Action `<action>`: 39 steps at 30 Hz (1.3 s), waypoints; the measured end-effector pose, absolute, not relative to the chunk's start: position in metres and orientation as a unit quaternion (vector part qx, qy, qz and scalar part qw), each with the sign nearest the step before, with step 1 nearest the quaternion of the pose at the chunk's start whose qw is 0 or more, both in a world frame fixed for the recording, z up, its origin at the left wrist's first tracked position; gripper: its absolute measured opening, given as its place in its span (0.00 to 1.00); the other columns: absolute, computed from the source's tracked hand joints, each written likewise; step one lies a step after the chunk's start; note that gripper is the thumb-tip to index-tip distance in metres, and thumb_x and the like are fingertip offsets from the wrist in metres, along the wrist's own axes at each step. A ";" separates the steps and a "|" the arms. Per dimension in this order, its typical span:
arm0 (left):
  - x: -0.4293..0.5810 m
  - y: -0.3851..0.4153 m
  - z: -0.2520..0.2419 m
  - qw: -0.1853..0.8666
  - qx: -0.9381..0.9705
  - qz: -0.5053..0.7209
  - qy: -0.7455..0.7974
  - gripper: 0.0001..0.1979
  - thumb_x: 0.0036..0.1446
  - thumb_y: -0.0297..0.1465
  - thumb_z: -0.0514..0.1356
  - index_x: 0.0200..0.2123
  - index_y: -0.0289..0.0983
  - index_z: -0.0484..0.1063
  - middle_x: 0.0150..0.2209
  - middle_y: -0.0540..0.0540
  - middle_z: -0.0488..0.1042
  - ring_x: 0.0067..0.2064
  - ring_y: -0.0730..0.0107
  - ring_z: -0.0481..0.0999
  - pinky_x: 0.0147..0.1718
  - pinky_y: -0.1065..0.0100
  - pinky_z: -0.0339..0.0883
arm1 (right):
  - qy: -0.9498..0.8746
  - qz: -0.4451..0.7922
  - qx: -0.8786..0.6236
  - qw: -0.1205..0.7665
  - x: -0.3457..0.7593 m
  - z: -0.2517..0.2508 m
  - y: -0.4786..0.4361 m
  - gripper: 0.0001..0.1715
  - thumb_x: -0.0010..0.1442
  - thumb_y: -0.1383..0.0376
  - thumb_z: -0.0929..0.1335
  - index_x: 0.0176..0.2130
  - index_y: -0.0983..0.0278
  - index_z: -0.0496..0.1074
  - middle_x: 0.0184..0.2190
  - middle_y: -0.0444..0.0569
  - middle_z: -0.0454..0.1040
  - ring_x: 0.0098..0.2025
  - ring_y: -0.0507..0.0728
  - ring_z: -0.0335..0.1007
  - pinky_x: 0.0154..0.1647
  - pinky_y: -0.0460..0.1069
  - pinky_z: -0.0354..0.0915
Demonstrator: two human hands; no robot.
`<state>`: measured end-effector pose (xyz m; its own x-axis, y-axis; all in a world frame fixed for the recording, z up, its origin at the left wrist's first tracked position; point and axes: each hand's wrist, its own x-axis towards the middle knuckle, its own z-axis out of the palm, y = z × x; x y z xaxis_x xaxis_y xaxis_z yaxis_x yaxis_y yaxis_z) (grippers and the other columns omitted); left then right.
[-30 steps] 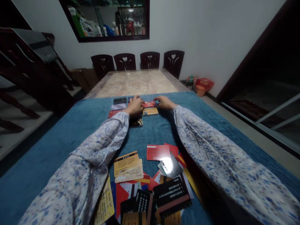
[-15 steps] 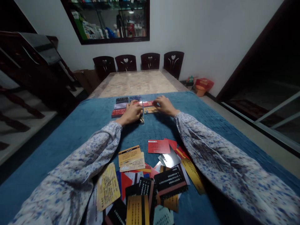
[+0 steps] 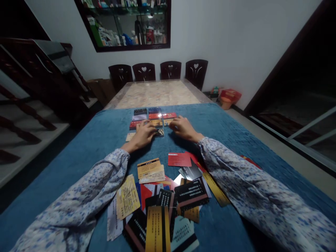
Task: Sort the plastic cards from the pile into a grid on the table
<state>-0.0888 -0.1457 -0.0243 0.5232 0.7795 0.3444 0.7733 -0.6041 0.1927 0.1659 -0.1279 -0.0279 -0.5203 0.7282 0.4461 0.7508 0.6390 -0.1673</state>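
Note:
Several cards lie in neat rows [image 3: 152, 116] on the blue cloth [image 3: 91, 140], far from me. My left hand [image 3: 143, 134] rests knuckles up at the near edge of these rows, fingers loosely bent, fingertips by a black patterned card [image 3: 159, 132]. A beige card [image 3: 130, 136] lies just left of it. My right hand [image 3: 183, 127] sits palm down beside it, fingertips touching a yellow card [image 3: 168, 122]. I see nothing held in either hand. A loose pile of red, black and yellow cards [image 3: 162, 199] lies close to me between my forearms.
Beyond the cloth is the marble tabletop [image 3: 154, 92] with several dark chairs [image 3: 157, 70] at its far end. A staircase [image 3: 39, 87] is on the left. An orange bag [image 3: 228, 96] sits on the floor at the right. A red card [image 3: 250, 161] lies beside my right sleeve.
Both hands have drawn back toward me from the far rows. A yellow card now lies in the rows where my left hand was. The view has tipped down, showing more of the near pile.

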 end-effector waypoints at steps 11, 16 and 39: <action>-0.110 -0.204 -0.028 0.004 0.878 0.220 0.425 0.12 0.65 0.30 0.58 0.47 0.39 0.80 0.51 0.40 0.79 0.63 0.46 0.63 0.59 0.39 0.58 | -0.890 -0.020 -0.396 0.225 0.150 -0.037 -0.179 0.12 0.67 0.67 0.65 0.42 0.62 0.79 0.39 0.54 0.79 0.45 0.62 0.64 0.40 0.53 0.52; -0.118 -0.229 -0.027 0.005 0.885 0.220 0.410 0.11 0.67 0.31 0.57 0.46 0.40 0.80 0.51 0.41 0.79 0.63 0.48 0.63 0.60 0.39 0.56 | -0.898 -0.021 -0.380 0.220 0.143 -0.038 -0.200 0.10 0.67 0.68 0.67 0.42 0.61 0.79 0.38 0.53 0.78 0.44 0.61 0.62 0.40 0.53 0.50; -0.132 -0.288 -0.018 0.049 0.901 0.150 0.405 0.09 0.64 0.33 0.60 0.44 0.40 0.80 0.47 0.42 0.80 0.64 0.43 0.62 0.60 0.40 0.56 | -0.922 -0.013 -0.336 0.191 0.123 -0.042 -0.267 0.15 0.71 0.58 0.65 0.49 0.60 0.79 0.52 0.56 0.79 0.55 0.64 0.62 0.48 0.57 0.56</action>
<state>-0.1315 -0.2883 -0.0179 0.6272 0.7437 0.2313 0.7141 -0.6677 0.2102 0.1226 -0.2666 -0.0423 -0.7012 0.6143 0.3619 0.6244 0.7742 -0.1042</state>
